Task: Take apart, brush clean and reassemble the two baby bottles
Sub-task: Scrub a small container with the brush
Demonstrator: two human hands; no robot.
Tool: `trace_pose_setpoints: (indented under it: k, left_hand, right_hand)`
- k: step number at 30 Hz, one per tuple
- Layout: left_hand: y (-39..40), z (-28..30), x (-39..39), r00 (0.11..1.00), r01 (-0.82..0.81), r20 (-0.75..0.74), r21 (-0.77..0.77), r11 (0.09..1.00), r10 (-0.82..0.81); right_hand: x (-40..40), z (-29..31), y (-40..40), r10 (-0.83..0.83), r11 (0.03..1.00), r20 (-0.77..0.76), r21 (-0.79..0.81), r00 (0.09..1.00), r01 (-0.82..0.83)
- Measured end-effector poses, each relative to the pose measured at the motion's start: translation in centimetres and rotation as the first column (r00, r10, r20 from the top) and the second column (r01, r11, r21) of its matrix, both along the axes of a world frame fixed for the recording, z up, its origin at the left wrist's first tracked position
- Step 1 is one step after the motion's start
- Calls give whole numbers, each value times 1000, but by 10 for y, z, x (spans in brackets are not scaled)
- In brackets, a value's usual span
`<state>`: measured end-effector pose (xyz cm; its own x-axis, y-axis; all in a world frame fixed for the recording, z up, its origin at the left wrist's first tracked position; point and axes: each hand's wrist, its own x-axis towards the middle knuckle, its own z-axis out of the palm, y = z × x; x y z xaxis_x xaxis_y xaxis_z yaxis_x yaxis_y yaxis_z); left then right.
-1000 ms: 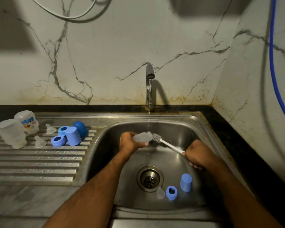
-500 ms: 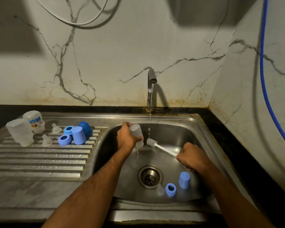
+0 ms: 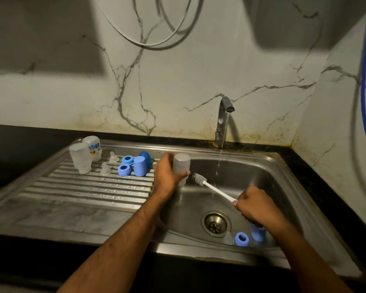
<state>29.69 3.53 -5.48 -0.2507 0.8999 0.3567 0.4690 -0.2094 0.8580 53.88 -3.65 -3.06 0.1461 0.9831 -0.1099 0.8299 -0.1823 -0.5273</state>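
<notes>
My left hand [image 3: 167,176] grips a clear bottle body [image 3: 181,169], held mouth down at the left edge of the sink basin [image 3: 283,187]. My right hand [image 3: 255,209] holds the white handle of a bottle brush [image 3: 200,179], whose bristle head sits just right of the bottle. In the basin's near corner lie a blue ring [image 3: 241,239], a blue cap [image 3: 258,232] partly behind my right hand, and a clear teat [image 3: 228,238].
On the drainboard [image 3: 82,193] stand two upturned bottle bodies [image 3: 80,158], two clear teats [image 3: 105,169], two blue rings [image 3: 124,170], a blue cap [image 3: 140,166] and a dark blue dome [image 3: 146,158]. The tap [image 3: 223,119] runs a thin stream. The drain [image 3: 215,223] is in the basin's middle.
The brush has come out of the bottle. My left hand turned the bottle mouth down and carried it left toward the drainboard. My right hand moved slightly down with the brush.
</notes>
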Motion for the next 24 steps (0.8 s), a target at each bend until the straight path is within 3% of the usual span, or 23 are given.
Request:
trace_pose_setpoints:
  k: [10, 24]
  left_hand:
    - [-50, 19, -111, 984, -168, 87, 109, 980, 159]
    - [-76, 21, -274, 932, -349, 100, -2, 937, 348]
  right_hand:
    - [-72, 34, -33, 194, 980, -118, 54, 974, -189]
    - [-223, 31, -23, 417, 908, -140, 94, 898, -407]
